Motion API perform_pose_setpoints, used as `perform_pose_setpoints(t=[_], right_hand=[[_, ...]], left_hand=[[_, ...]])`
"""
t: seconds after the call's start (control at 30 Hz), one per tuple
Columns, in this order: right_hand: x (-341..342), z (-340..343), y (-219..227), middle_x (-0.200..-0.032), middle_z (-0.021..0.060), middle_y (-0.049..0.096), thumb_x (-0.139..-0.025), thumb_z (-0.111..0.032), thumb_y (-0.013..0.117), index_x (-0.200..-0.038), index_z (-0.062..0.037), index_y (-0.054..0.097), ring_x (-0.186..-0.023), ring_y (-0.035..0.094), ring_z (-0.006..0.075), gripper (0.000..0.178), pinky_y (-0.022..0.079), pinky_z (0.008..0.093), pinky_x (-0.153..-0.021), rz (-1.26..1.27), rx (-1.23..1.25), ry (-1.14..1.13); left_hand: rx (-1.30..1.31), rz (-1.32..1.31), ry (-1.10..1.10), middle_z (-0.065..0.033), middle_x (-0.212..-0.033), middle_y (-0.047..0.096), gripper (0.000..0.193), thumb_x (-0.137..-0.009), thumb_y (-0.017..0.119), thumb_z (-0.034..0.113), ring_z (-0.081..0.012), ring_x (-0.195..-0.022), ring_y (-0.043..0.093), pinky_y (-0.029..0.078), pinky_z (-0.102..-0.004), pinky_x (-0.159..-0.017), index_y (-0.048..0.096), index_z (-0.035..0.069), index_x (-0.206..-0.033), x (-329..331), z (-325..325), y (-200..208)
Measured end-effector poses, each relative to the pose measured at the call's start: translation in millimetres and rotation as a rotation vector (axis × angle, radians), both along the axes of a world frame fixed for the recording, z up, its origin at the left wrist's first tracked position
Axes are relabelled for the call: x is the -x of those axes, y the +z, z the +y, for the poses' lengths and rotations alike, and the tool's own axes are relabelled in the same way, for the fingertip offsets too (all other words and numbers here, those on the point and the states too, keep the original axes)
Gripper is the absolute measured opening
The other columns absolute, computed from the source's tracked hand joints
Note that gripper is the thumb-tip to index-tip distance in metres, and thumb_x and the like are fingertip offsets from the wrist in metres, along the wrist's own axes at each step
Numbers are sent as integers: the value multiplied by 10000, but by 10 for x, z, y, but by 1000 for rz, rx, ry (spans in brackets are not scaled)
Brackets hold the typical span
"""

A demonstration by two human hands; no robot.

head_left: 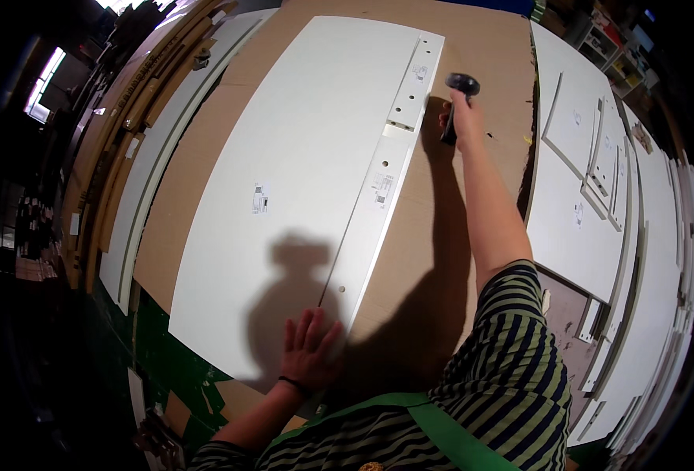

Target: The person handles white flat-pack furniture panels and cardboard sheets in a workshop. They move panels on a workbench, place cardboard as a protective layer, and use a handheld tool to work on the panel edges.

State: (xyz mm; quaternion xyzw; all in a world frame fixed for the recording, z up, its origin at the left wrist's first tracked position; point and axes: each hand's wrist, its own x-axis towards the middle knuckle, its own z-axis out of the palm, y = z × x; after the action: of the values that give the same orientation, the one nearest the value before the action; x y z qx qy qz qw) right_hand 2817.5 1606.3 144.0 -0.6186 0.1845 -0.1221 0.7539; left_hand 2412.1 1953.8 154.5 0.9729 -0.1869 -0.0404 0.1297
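A large white panel (260, 149) lies flat on brown cardboard. Along its right side rest narrow white strips; the longer strip (355, 228) and the shorter strip (414, 82) have drilled holes and printed labels. My left hand (311, 350) lies flat with fingers apart at the near end of the panel, by the longer strip. Off the panel's far right edge, my right hand (466, 122) is closed round the handle of a black barcode scanner (462, 82), held above the cardboard. Another printed label (260, 198) is stuck on the panel's middle.
More white panels (563, 220) are laid out on the right, with smaller pieces (598, 169) on top. Long cardboard-wrapped packs (139, 90) and a white board (158, 169) line the left. Shelves (602, 43) stand at the far right. Beneath is a green surface (162, 345).
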Motion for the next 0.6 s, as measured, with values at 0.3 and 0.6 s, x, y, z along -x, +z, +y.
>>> perform_pose_setpoints(t=[0.3,0.6], right_hand=[[-447,51,316,-763,135,642,-916,-406,578,-954,34,560,-561,604,172,442,532,290,-492,134,-143,283],[-268,-98,347,-720,112,639,-923,-477,534,-911,37,599,-529,590,149,518,523,278,-485,124,-177,322]], left_hand=[[-11,29,14,-170,-1490,316,679,-748,689,342,-366,-1399,266,127,-566,-1139,464,204,-1374,2,-8,14],[5,42,-9,-186,-1495,303,671,-762,672,349,-379,-1398,260,128,-567,-1136,455,185,-1375,-4,22,59]])
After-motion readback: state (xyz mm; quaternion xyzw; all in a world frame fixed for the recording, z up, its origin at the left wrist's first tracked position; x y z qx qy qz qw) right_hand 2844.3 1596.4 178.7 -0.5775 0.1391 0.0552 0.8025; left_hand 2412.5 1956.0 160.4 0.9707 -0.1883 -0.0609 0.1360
